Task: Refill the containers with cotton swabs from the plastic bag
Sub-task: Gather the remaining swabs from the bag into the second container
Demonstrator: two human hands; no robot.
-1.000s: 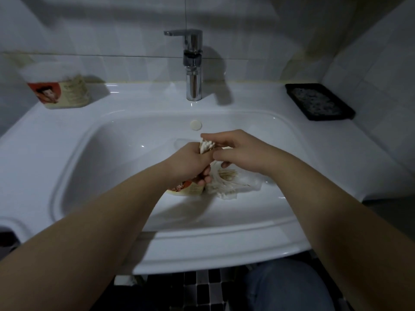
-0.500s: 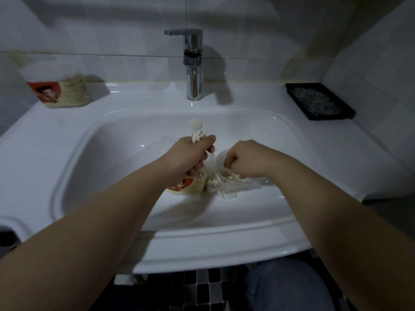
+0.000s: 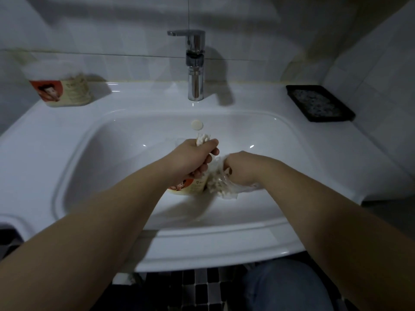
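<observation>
Spanning most of the view: white sink [image 3: 89, 153], basin in the centre, broad rim on all sides. Reaching in from the near edge: two bare forearms. Far centre on the rim: chrome faucet [image 3: 195, 70], upright, spout toward the basin. Far right on the rim, well apart from the hands: black tray [image 3: 318, 103], lying flat. Far left on the rim, close to the tiled wall: far container [image 3: 60, 88], upright, red-and-cream label. At basin centre: left hand [image 3: 190, 158], clenched around a bundle of cotton swabs [image 3: 203, 138], white tips protruding from the far side of the fist. Just right of it: right hand [image 3: 242, 169], fingers curled down into the mouth of the plastic bag [image 3: 221, 187], grasping the film; any swabs pinched as well, cannot tell. Directly beneath the left hand: near container [image 3: 190, 187], same label, down in the basin, mostly hidden by the fist, right side touching the bag. Inside the bag: more swabs, loosely heaped. On the far basin wall, just beyond the swab tips: small round overflow cap [image 3: 197, 125].
</observation>
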